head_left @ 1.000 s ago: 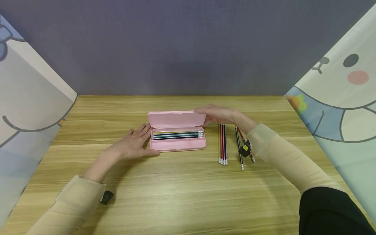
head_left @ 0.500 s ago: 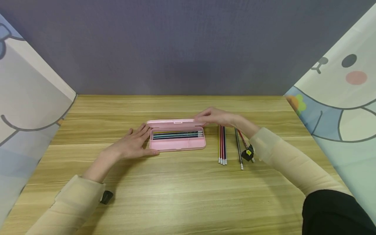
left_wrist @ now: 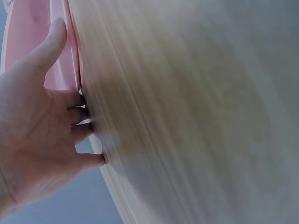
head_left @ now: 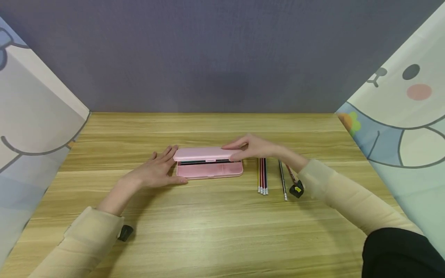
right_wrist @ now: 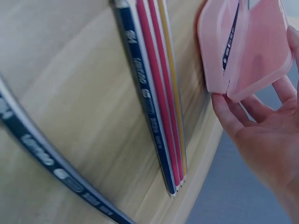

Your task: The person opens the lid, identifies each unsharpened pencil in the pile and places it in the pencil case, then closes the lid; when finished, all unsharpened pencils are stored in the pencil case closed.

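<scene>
A pink pencil case (head_left: 199,170) lies on the table with its lid (head_left: 198,153) tilted partway down over it. Pencils (right_wrist: 231,42) show in its back compartment, mostly covered by the lid. My right hand (head_left: 256,147) pinches the lid's right end between thumb and fingers; the right wrist view shows the fingers (right_wrist: 230,112) at the case's end corner. At the opposite end, my left hand (head_left: 154,170) rests with fingers extended along the case's side and the thumb (left_wrist: 55,44) at its front corner.
Right of the case lies a neat row of several pencils (head_left: 263,177), blue, red and yellow. Farther right are a dark pencil (head_left: 282,181) and a red pencil (head_left: 291,173), partly under the right wrist's black device (head_left: 296,189). A grey panel (head_left: 215,58) stands behind the table.
The lid has swung from upright forward and down over the back compartment, with my right hand moving along on it toward me. My left hand has stayed in place.
</scene>
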`<state>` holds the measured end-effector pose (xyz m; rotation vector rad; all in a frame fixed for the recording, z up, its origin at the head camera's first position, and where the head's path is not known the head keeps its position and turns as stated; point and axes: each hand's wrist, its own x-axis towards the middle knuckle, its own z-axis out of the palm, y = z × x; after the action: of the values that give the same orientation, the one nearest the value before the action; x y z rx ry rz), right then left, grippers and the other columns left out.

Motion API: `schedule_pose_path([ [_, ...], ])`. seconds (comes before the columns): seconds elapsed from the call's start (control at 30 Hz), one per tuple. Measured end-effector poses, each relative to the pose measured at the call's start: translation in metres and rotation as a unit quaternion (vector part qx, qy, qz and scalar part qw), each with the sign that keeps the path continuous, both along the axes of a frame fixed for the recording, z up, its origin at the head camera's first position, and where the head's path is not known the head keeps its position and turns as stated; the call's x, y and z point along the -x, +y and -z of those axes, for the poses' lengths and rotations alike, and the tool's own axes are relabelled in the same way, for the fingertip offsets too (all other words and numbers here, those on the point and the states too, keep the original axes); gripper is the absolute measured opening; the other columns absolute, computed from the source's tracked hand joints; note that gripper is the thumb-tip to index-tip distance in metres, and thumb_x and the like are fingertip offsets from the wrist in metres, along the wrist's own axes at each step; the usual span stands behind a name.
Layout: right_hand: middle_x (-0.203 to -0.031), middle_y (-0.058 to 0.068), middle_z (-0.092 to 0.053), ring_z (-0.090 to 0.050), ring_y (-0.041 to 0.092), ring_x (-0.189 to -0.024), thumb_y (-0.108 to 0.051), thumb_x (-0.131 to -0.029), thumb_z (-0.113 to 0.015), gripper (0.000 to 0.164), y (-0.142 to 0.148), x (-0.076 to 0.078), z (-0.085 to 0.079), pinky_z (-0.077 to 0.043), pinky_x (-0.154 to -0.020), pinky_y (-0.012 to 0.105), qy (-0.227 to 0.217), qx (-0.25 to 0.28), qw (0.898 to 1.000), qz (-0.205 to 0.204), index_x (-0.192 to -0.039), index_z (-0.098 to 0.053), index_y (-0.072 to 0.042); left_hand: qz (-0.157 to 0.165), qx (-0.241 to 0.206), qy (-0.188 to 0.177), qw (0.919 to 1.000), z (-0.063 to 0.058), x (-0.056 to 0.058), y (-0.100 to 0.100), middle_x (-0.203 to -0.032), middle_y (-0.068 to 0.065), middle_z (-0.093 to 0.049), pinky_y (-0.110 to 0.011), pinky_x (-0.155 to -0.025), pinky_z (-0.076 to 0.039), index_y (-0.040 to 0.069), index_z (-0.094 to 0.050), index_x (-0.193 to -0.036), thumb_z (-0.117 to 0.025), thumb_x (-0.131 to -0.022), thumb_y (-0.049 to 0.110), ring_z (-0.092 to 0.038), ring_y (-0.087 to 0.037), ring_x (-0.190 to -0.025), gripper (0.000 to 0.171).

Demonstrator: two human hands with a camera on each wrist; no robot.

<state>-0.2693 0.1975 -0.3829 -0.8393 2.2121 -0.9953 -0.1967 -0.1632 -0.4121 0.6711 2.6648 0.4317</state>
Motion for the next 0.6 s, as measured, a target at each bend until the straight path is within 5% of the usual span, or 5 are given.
schedule_pose_path([
  [0.13,-0.151,0.013,-0.057,-0.049,0.034,-0.145,-0.022,-0.090,-0.080,0.053,-0.002,-0.006,0.006,-0.044,-0.119,0.050,0.053,0.009,0.998,-0.017,-0.141,-0.064,-0.015,0.000,-0.009,-0.003,1.0000,-0.001,0.000,0.000,-0.173,-0.021,0.000,-0.074,-0.124,-0.005,0.002,-0.010,-0.164,-0.060,-0.092,0.069,-0.001,-0.042,-0.161,0.110],
  [0.6,-0.152,0.020,-0.053,-0.052,0.036,-0.139,-0.038,-0.082,-0.086,0.068,-0.006,-0.023,0.015,-0.046,-0.115,0.055,0.197,-0.039,0.979,-0.025,-0.143,-0.062,-0.020,0.012,0.001,0.003,0.9999,0.000,0.002,0.000,-0.173,-0.022,0.000,-0.076,-0.123,-0.007,-0.002,-0.008,-0.163,-0.064,-0.090,0.069,-0.002,-0.044,-0.161,0.117],
])
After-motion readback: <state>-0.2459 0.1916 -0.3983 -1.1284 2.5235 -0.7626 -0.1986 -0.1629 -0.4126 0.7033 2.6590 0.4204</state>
